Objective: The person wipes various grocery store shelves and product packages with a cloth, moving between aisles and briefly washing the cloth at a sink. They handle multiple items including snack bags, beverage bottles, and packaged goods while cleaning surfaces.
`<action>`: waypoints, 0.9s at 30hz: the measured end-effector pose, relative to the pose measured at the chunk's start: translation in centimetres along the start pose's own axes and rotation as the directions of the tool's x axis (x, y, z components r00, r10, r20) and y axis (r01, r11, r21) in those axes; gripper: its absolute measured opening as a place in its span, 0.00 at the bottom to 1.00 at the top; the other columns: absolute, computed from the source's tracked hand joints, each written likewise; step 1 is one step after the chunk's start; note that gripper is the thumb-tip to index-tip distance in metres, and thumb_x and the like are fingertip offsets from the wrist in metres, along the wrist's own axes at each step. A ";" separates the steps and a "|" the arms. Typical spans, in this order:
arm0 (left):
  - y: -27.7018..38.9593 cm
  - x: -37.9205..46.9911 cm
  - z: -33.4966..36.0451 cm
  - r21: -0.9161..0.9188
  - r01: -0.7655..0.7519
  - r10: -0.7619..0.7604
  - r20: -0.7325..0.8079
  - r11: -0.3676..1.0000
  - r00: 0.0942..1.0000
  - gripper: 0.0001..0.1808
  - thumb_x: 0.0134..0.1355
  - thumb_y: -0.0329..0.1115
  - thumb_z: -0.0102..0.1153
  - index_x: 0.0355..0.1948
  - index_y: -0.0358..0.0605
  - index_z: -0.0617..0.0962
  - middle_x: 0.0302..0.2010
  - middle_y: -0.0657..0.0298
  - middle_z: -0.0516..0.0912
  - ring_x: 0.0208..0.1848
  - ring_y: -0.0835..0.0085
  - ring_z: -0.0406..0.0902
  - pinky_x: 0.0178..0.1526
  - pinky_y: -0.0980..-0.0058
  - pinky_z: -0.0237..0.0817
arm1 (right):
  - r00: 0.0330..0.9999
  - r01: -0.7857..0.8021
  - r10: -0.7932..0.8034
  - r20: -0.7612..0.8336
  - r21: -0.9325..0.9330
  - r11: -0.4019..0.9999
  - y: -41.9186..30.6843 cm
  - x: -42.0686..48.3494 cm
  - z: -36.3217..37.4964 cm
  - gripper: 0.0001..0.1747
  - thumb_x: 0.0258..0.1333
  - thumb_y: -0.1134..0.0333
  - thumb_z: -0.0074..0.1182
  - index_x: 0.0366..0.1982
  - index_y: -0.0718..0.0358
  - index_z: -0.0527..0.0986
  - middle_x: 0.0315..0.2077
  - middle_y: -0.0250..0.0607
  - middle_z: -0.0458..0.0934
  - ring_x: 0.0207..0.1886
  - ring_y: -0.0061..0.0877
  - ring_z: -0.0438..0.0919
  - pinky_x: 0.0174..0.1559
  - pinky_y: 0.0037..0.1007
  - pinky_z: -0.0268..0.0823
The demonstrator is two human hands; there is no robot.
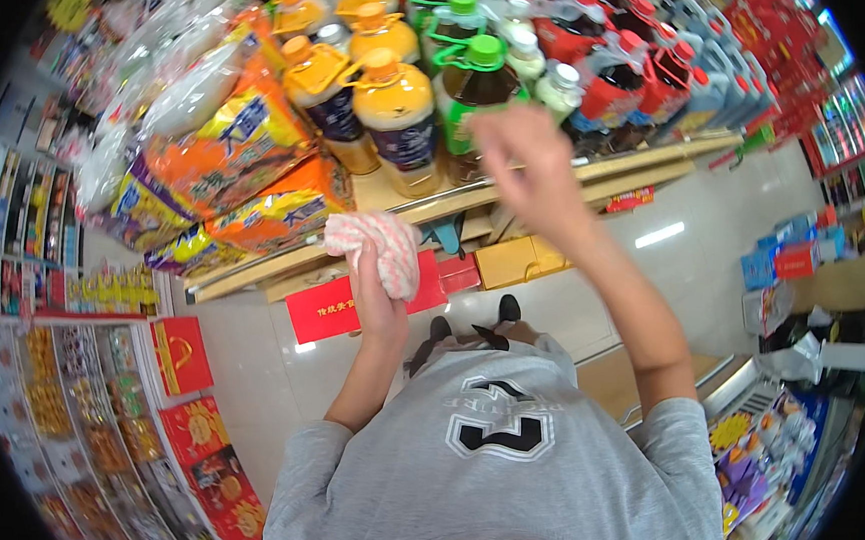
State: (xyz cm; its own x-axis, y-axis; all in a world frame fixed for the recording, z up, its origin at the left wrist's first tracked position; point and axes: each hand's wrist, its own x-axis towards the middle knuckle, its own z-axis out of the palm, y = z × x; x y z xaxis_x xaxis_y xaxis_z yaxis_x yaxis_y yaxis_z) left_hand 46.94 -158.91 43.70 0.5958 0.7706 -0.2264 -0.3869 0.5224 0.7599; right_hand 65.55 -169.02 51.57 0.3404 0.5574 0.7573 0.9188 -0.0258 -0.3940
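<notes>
A bunched pink-and-white cloth [385, 248] is gripped in my left hand [380, 285], just in front of the wooden display edge. My right hand [523, 156], blurred, is raised at the front of a dark drink bottle with a green cap [479, 85]; its fingers are curled, and whether they touch the bottle I cannot tell. Left of that bottle stands an orange-capped bottle of yellow drink [394, 120], with another orange-capped bottle [327, 105] beside it. A white-capped bottle [560, 91] stands to the right of the green-capped one.
Orange snack bags [245, 159] lie on the display's left part. Red-wrapped cola bottles [611, 79] fill its right part. Below the wooden shelf edge [437, 203] are a red box [324, 311] and a yellow box [519, 263]. Shelves of packaged food [92, 397] line the left side.
</notes>
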 end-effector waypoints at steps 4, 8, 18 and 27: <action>1.6 1.7 4.4 0.286 -0.524 0.515 0.111 0.802 0.850 0.23 0.66 0.36 0.48 0.58 0.37 0.62 0.55 0.57 0.69 0.55 0.70 0.67 0.59 0.70 0.56 | 0.982 0.189 -0.190 -0.013 -0.063 0.980 2.7 9.4 1.8 0.10 0.54 0.69 0.53 0.38 0.64 0.78 0.32 0.46 0.80 0.39 0.42 0.78 0.42 0.39 0.68; 0.8 7.8 9.7 0.685 -0.728 0.735 0.506 -0.026 0.450 0.20 0.65 0.38 0.48 0.53 0.37 0.68 0.51 0.50 0.68 0.53 0.55 0.63 0.59 0.56 0.51 | 0.910 -0.019 0.022 0.414 -0.011 1.000 3.4 13.6 4.1 0.13 0.58 0.63 0.52 0.34 0.69 0.77 0.27 0.47 0.79 0.30 0.39 0.78 0.35 0.34 0.69; -14.1 11.4 1.4 0.893 -0.326 0.558 0.448 -0.310 0.698 0.22 0.61 0.34 0.51 0.55 0.36 0.69 0.52 0.34 0.65 0.53 0.37 0.60 0.58 0.44 0.51 | 0.966 0.016 0.029 0.258 -0.173 0.985 3.1 11.8 6.3 0.14 0.57 0.58 0.53 0.29 0.62 0.77 0.23 0.46 0.80 0.28 0.43 0.79 0.31 0.40 0.70; -7.2 13.8 5.3 0.709 -0.657 0.650 0.629 -0.255 0.427 0.38 0.60 0.29 0.53 0.68 0.38 0.51 0.70 0.41 0.45 0.70 0.32 0.38 0.67 0.37 0.34 | 0.984 -0.138 0.153 0.093 -0.153 0.979 1.9 10.0 7.1 0.12 0.57 0.61 0.50 0.26 0.62 0.75 0.24 0.45 0.78 0.28 0.45 0.78 0.31 0.43 0.70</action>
State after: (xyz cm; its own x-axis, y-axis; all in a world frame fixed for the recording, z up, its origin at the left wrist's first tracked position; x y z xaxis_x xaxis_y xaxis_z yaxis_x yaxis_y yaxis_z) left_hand 61.64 -153.99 38.32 0.4458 0.4387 0.7803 0.2061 -0.8986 0.3874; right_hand 69.29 -157.65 54.68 0.4572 0.6213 0.6363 0.8826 -0.2293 -0.4103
